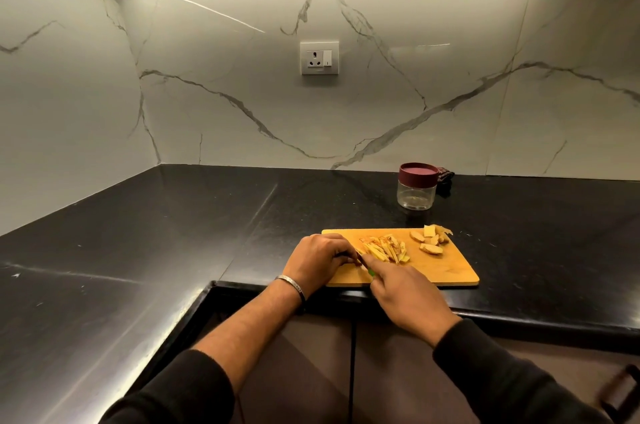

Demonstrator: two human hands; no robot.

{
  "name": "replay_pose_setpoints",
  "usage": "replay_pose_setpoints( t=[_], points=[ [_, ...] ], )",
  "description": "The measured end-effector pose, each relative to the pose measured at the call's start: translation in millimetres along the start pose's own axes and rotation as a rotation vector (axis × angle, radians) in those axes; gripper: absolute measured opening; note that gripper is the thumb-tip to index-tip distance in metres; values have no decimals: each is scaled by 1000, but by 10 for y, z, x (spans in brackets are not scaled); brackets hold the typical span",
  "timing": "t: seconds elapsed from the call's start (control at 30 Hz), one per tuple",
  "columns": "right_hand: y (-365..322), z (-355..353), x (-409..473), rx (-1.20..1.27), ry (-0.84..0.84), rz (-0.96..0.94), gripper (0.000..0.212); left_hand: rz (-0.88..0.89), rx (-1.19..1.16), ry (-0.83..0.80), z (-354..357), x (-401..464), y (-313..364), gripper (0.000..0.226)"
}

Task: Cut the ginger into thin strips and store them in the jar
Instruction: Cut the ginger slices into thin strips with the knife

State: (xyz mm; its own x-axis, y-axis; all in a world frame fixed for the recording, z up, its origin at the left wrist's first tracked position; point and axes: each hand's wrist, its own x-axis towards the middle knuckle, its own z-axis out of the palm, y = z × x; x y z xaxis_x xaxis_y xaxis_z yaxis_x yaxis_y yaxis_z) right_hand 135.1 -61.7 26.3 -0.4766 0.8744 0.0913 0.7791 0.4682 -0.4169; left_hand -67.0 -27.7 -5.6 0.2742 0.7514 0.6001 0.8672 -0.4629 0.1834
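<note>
A wooden cutting board (446, 271) lies on the black counter near its front edge. A pile of thin yellow ginger strips (388, 248) sits at the board's left-middle, and thicker ginger slices and peel (430, 239) lie at its far right corner. My left hand (320, 259) rests curled on the board's left end, fingertips pressing a ginger piece that is mostly hidden. My right hand (407, 299) grips a knife with a green handle (475, 272); only a sliver of handle and blade shows between the hands. A clear jar with a maroon lid (417, 185) stands closed behind the board.
A dark cloth (445, 181) lies behind the jar against the marble wall. A wall socket (319, 57) sits above the counter. The black counter (173, 233) wraps around in an L to the left. A dark handle (620, 389) shows at the lower right.
</note>
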Motion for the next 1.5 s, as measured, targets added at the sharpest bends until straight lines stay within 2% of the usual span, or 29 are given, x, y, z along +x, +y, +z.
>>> replay_pose_setpoints(
  t=[0.43, 0.67, 0.8, 1.03, 1.2, 1.37, 1.5],
  points=[
    [80, 14, -310, -74, 40, -25, 56, -49, -16, 0, 8, 14, 7, 8],
    [105, 44, -513, -399, 88, -29, 63, -35, -12, -17, -11, 10, 14, 9],
    [50, 43, -511, -469, 82, -12, 63, -24, 9, -51, -13, 13, 23, 16],
    [59, 82, -512, -436, 73, 5, 62, 30, 79, -149, -13, 55, 11, 29],
    [123, 79, -469, -294, 107, -4, 59, -38, 2, -31, -3, 15, 25, 15],
    [96, 62, -339, -120, 115, 9, 55, -51, -4, -17, -12, 13, 34, 11],
    [53, 63, -151, -29, 51, -14, 53, -50, -5, -9, -5, 1, 29, 9]
  ],
)
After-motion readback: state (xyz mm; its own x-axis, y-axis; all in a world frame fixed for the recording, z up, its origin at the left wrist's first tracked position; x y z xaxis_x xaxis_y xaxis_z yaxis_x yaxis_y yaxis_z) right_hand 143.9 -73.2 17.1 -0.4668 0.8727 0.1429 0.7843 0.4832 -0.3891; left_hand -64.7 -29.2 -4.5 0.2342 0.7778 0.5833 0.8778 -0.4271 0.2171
